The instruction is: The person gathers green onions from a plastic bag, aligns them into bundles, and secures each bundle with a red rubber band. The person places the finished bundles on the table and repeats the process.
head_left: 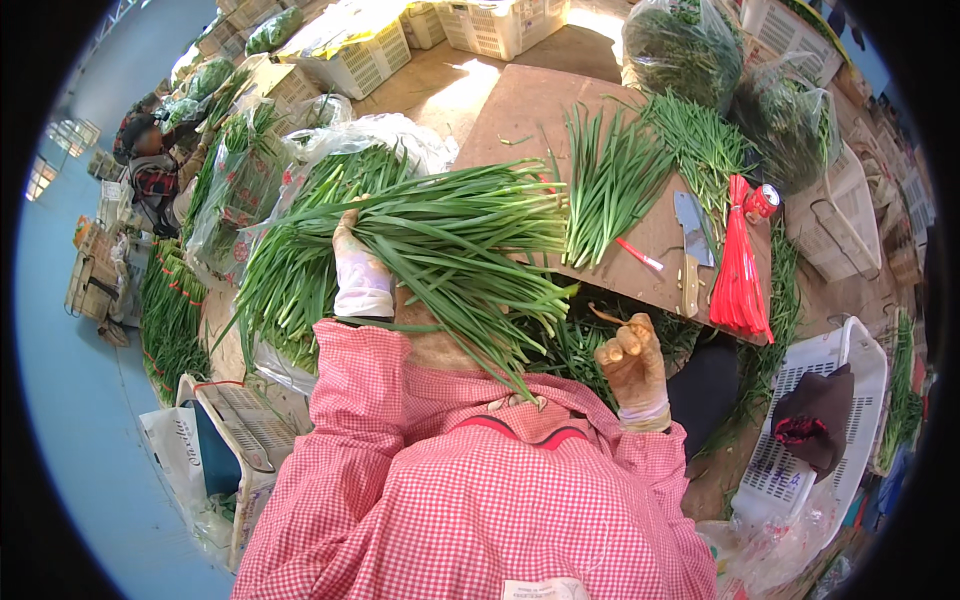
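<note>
A large spread of garlic chives (455, 225) lies across my gloved left hand (362, 262), which grips it with the thumb on top. Its pale stem ends point right, over the edge of a brown board (520, 110). Off to the right, my gloved right hand (635, 360) is raised with its fingers curled in. A thin brownish strip (606, 314) shows near its fingertips; whether the fingers pinch anything is hidden. On the board lie a loose bunch of chives (612, 185), a cleaver (692, 240) with a wooden handle, and a bundle of red ties (740, 270).
A red can (763, 200) stands by the ties. Behind it are plastic bags of greens (685, 60). A white crate (840, 430) with a dark cloth stands at the right. Another crate (245, 420) is at the lower left. A person (155, 170) sits at the far left.
</note>
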Demonstrator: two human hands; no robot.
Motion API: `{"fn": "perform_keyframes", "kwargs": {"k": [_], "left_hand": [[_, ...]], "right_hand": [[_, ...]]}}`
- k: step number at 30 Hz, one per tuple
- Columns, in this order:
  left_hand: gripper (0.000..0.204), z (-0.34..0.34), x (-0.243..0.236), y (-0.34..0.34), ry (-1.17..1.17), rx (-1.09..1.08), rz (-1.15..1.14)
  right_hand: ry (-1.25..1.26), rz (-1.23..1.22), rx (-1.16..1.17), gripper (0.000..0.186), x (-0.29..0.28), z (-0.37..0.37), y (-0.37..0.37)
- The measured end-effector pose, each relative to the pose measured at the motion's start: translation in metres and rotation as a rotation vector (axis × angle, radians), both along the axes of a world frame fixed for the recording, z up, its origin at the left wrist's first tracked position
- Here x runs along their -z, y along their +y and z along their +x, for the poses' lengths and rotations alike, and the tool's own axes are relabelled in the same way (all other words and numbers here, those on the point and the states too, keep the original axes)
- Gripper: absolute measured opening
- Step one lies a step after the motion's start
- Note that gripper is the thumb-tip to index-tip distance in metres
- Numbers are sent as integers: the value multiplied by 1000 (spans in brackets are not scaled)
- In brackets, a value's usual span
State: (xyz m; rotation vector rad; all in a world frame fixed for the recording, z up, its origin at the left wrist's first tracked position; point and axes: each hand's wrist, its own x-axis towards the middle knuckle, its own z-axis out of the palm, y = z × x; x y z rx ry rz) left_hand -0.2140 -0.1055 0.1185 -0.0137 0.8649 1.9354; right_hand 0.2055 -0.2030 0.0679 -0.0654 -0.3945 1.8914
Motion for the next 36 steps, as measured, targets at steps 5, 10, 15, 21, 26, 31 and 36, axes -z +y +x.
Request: {"fn": "perform_keyframes", "kwargs": {"k": [5, 10, 15, 21, 26, 31, 36], "left_hand": [[24, -2, -2, -5, 31, -1, -113], [28, -1, 4, -6, 147, -11, -4], [25, -7, 5, -4, 68, 68, 4], [25, -3, 0, -11, 137, 52, 28], [26, 2, -1, -11, 77, 68, -32], [24, 0, 1, -7, 96, 9, -16], [29, -3, 2, -6, 46, 5, -75]], "right_hand": [[-1364, 17, -23, 24, 7, 20, 4], [-1253, 119, 232, 42, -29, -15, -12], [-1586, 827, 674, 47, -66, -50, -10], [-1230, 121, 532, 33, -40, -59, -12], [-1003, -71, 49, 52, -14, -55, -20], [-779, -34, -209, 69, -8, -78, 3], [-791, -74, -78, 51, -14, -104, 17]]}}
